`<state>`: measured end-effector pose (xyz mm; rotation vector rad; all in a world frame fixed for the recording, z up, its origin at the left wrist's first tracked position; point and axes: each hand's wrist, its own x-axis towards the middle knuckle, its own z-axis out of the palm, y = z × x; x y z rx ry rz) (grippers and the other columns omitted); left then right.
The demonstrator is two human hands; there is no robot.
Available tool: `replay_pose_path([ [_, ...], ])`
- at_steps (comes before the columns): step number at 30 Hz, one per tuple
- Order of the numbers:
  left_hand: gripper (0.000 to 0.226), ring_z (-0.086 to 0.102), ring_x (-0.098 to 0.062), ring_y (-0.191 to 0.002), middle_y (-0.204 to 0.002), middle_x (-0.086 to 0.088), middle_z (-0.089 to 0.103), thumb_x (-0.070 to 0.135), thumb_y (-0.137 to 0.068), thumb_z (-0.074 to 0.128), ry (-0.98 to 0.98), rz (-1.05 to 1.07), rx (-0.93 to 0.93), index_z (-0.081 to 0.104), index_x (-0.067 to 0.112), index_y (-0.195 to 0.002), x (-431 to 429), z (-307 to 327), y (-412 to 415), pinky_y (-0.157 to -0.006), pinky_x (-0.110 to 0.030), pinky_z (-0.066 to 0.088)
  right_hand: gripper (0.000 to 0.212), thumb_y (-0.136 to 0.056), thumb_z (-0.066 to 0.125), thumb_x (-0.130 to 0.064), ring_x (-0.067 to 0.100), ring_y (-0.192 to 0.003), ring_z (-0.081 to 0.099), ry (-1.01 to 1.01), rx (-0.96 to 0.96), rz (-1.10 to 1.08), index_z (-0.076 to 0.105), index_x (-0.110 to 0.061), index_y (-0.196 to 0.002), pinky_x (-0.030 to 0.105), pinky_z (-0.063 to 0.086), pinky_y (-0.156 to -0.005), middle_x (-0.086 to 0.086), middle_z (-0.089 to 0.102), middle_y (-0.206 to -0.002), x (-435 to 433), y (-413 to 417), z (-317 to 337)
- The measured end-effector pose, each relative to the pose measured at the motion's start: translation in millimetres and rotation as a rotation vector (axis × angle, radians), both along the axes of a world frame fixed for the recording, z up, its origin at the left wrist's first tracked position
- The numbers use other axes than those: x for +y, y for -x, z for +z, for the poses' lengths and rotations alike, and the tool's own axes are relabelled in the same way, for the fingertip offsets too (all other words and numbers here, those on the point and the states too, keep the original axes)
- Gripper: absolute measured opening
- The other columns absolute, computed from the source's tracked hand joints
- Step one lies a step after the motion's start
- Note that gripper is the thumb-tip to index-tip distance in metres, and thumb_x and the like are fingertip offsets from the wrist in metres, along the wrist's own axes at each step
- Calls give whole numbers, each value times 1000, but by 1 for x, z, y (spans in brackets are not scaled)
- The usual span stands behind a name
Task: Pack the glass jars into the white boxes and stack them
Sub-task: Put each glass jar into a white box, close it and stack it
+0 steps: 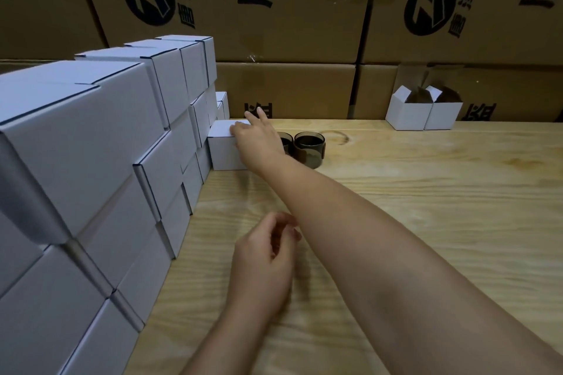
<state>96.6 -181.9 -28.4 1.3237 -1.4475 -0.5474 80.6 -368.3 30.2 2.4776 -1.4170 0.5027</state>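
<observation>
Your right hand (pixel 257 138) lies on top of a closed white box (pixel 224 152), fingers straight and gripping nothing. That box touches the far end of the stack of white boxes (pixel 122 131). Two smoky glass jars (pixel 309 151) stand just past it, away from the stack. Your left hand (pixel 265 262) hovers beside the stack, fingers loosely curled and empty. Two open white boxes (pixel 423 111) sit well apart from the stack.

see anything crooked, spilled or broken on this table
Nothing stands out. The white stack sits fairly square, both glass jars stand upright beside the closed box under the right hand, and two open boxes stand far right.
</observation>
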Motion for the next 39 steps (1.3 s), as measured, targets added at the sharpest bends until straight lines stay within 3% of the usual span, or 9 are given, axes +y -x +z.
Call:
replay_pose_path([
  [5,24,64,-3,-70,-73,16,68,9,-91,56,-57,3,25,64,28,-79,2,2,1,-66,-18,49,41,-99,40,-18,25,-146,14,-5,-10,49,42,-18,-140,38,-4,-118,5,39,-149,-7,4,0],
  [8,22,66,-4,-71,-74,13,70,11,-90,57,-90,0,49,66,29,-79,3,2,1,-70,-27,55,42,-98,44,-26,22,-134,38,114,-396,100,46,-17,-139,37,18,-114,3,49,-141,-11,32,7],
  [11,26,66,-1,-71,-75,13,70,10,-90,58,-92,-20,12,66,31,-77,6,3,2,-65,-16,52,35,-96,44,-23,18,-117,46,170,-662,-62,53,-15,-129,31,34,-99,2,53,-129,-26,92,15],
  [19,27,67,-6,-71,-72,14,70,8,-88,61,-123,-5,-53,65,33,-82,7,6,3,-65,-26,52,25,-94,52,-21,33,-129,33,-177,-410,-636,66,-1,-102,45,34,-103,13,29,-146,-95,261,5],
  [21,30,67,-6,-71,-70,14,69,6,-87,61,-117,5,-59,64,36,-84,7,6,3,-64,-26,52,29,-93,53,-20,35,-131,28,-238,-368,-698,64,1,-109,45,32,-103,11,20,-152,-110,282,6],
  [24,33,67,-4,-72,-70,16,70,6,-86,61,-143,14,-69,64,38,-83,7,6,4,-63,-27,53,50,-94,53,-16,36,-130,34,-321,-364,-742,38,-2,-140,45,34,-103,15,27,-150,-129,298,10],
  [28,21,67,-5,-70,-69,16,69,20,-88,59,-138,19,-64,64,40,-83,5,7,6,-62,-25,52,45,-95,46,-8,39,-135,29,-394,-304,-724,38,4,-138,44,27,-109,23,29,-148,-149,301,12],
  [32,17,67,-5,-70,-69,15,70,25,-84,56,-128,2,-60,64,40,-83,5,7,5,-62,-20,52,55,-95,46,-1,37,-123,42,-367,-404,-771,23,-1,-145,41,37,-99,23,38,-138,-155,300,16],
  [39,33,66,-5,-71,-70,13,69,1,-86,61,-110,-25,-108,66,33,-80,4,4,1,-61,-13,49,38,-97,42,-2,37,-120,43,-219,-238,-683,44,1,-135,39,38,-95,20,38,-137,-129,282,16],
])
